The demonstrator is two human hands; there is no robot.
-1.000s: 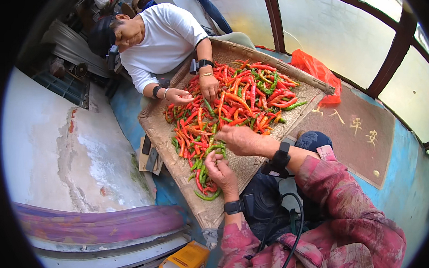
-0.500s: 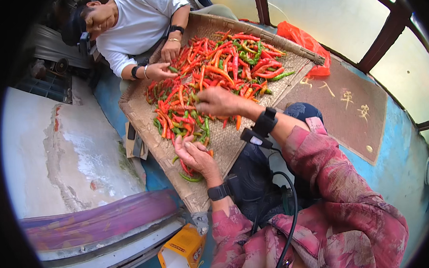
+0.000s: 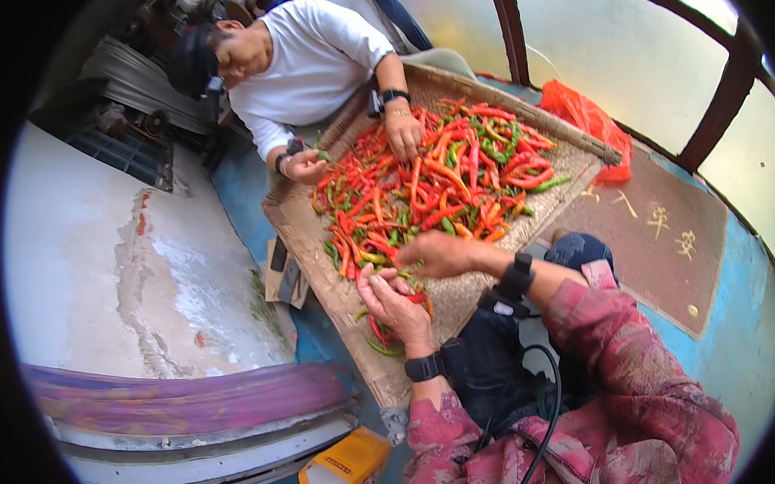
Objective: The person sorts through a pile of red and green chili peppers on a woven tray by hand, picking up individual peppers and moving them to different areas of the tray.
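Red, orange and green chili peppers [image 3: 454, 174] lie heaped on a woven tray [image 3: 565, 152]. My left hand [image 3: 396, 309] is over the tray's near corner, palm turned up and fingers curled together. A yellow-green chili [image 3: 374, 258] is right by its fingertips; whether it is gripped does not show. Close beside it, my right hand [image 3: 444, 253] reaches in over the heap's near edge, its fingers bent toward the left hand. Its fingertips are smeared and partly hidden, so what they pinch cannot be made out. A few chilies [image 3: 383, 348] lie under and beside my left wrist.
Across the tray a co-worker in a white shirt [image 3: 319, 59] has one hand [image 3: 404, 136] on the chilies and the other [image 3: 306, 166] raised with a green chili. A red plastic bag [image 3: 583, 117] is beyond the right rim. A yellow box [image 3: 350, 464] stands below the near corner.
My right hand has come off the heap down to my left hand, whose fingers have curled in. The co-worker's hands have moved apart, one lifting a green chili. The view has shifted.
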